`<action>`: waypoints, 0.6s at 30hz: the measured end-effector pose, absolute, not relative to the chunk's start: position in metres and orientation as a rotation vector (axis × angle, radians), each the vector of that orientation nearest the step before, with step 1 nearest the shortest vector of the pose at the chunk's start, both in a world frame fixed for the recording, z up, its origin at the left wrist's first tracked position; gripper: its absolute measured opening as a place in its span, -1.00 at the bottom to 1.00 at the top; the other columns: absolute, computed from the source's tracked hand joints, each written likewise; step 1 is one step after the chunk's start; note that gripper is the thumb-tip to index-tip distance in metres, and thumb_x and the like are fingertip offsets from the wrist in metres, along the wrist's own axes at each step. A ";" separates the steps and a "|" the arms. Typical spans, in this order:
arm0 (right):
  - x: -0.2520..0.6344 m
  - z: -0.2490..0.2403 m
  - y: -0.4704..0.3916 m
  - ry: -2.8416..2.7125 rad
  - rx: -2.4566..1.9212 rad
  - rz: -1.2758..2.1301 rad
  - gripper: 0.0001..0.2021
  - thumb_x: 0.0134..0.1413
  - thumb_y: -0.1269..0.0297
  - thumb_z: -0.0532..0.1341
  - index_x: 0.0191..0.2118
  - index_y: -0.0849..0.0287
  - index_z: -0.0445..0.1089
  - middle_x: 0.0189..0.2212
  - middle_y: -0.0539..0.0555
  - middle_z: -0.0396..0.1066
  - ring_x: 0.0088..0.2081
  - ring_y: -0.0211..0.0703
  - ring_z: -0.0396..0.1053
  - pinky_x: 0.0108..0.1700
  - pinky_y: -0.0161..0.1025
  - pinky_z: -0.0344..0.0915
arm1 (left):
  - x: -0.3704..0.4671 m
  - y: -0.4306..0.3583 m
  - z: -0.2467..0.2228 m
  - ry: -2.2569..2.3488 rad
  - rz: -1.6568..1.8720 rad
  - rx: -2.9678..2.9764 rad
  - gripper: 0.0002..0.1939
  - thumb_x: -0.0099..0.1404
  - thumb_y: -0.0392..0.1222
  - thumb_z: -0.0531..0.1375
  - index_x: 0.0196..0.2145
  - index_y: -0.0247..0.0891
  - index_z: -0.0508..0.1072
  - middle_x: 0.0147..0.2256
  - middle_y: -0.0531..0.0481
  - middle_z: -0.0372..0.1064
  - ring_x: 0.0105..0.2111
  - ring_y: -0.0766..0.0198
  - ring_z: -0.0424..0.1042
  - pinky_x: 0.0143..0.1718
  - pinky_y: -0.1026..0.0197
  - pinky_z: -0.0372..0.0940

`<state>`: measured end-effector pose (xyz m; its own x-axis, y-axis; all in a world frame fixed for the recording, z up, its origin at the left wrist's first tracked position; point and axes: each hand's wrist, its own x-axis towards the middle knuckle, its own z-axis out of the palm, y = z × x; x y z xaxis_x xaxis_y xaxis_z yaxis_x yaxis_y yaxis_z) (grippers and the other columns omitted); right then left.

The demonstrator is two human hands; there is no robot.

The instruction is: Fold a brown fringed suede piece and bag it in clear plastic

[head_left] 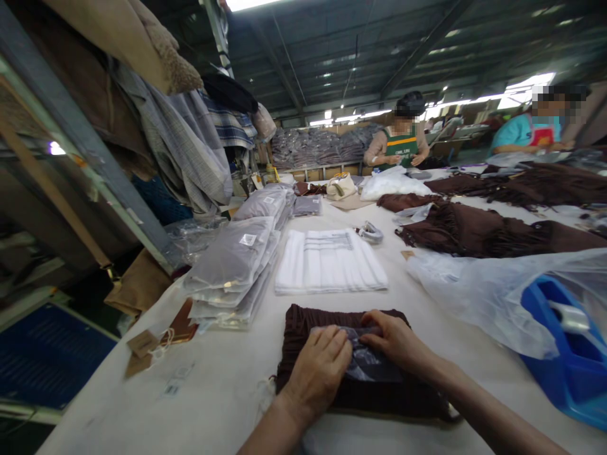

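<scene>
Folded brown garment [332,354] lies flat on the white table [227,392], right at the near edge in front of me, with a small clear plastic piece [367,363] on top of it. My left hand [318,373] lies palm down on the garment, fingers together and pressing on the plastic's left edge, not wrapped around anything. My right hand [396,341] comes in from the right, fingertips pinching the plastic's upper edge just beside the left fingertips. Behind the garment, a stack of white folded bags [329,260] with printed lines on top. Left of that, a slumped pile of bagged grey garments [237,265] in clear sleeves with small white labels. Near the left table edge, brown paper hang tags [149,344] with strings. To my right, a blue tape dispenser [569,354], partly under a loose clear plastic sheet [474,291]. Further back on the right, loose brown fringed garments [478,230] spread across the table. Tape roll [370,232] just beside the white stack's far right corner. Two other people [401,142] are at the far end of the table, well apart from me. Hanging clothes [190,139] at upper left.
</scene>
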<state>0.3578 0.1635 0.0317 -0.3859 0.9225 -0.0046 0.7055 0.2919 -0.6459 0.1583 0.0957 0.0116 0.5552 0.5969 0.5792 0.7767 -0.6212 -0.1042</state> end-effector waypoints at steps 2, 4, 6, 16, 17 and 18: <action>0.361 0.034 0.160 -2.189 -1.544 0.716 -0.80 -0.07 0.35 0.20 -0.24 0.19 0.35 -0.40 0.10 0.46 -0.34 -0.06 0.41 -0.26 -0.19 0.28 | 0.161 0.099 0.002 -1.170 -0.674 -2.452 -0.73 0.31 -0.37 -0.04 -0.08 -0.40 0.33 -0.10 -0.18 0.41 -0.08 0.07 0.36 -0.08 0.04 0.33; 0.362 0.038 0.151 -2.178 -1.569 0.534 -0.80 -0.02 0.41 0.13 -0.21 0.22 0.36 -0.32 0.19 0.44 -0.27 0.02 0.39 -0.22 -0.11 0.27 | 0.163 0.101 -0.006 -1.267 -0.664 -2.456 -0.71 0.30 -0.37 -0.04 -0.05 -0.43 0.32 -0.08 -0.21 0.40 -0.07 0.05 0.36 -0.09 0.03 0.35; 0.357 0.037 0.139 -2.213 -1.376 0.284 -0.76 0.06 0.44 0.04 -0.18 0.22 0.38 -0.21 0.24 0.41 -0.18 0.02 0.35 -0.13 -0.08 0.25 | 0.164 0.101 -0.010 -1.299 -0.670 -2.501 -0.69 0.30 -0.37 -0.03 -0.02 -0.42 0.30 -0.04 -0.23 0.37 -0.03 0.05 0.34 -0.06 0.00 0.35; 0.337 -0.033 0.116 -2.352 -0.959 -0.213 -0.65 0.19 0.34 0.01 0.08 0.15 0.28 -0.03 0.15 0.39 -0.04 -0.03 0.28 -0.06 -0.09 0.16 | 0.084 0.062 0.037 -1.880 -1.007 -2.313 -0.78 0.31 -0.28 0.00 -0.19 -0.27 0.41 -0.22 -0.10 0.45 -0.19 0.24 0.43 -0.14 0.17 0.38; 0.337 -0.034 0.117 -2.342 -0.945 -0.214 -0.65 0.19 0.34 0.00 0.07 0.15 0.29 -0.04 0.15 0.39 -0.04 -0.04 0.29 -0.06 -0.10 0.16 | 0.073 0.046 0.039 -1.995 -1.023 -2.215 -0.81 0.30 -0.27 0.01 -0.26 -0.28 0.42 -0.32 -0.08 0.45 -0.30 0.27 0.45 -0.27 0.23 0.41; 0.338 -0.033 0.118 -2.328 -0.927 -0.220 -0.65 0.19 0.35 0.00 0.07 0.16 0.29 -0.05 0.15 0.40 -0.06 -0.05 0.29 -0.07 -0.10 0.15 | 0.066 0.030 0.038 -2.084 -0.999 -2.154 -0.83 0.29 -0.25 0.03 -0.31 -0.28 0.41 -0.38 -0.05 0.44 -0.39 0.29 0.45 -0.39 0.29 0.40</action>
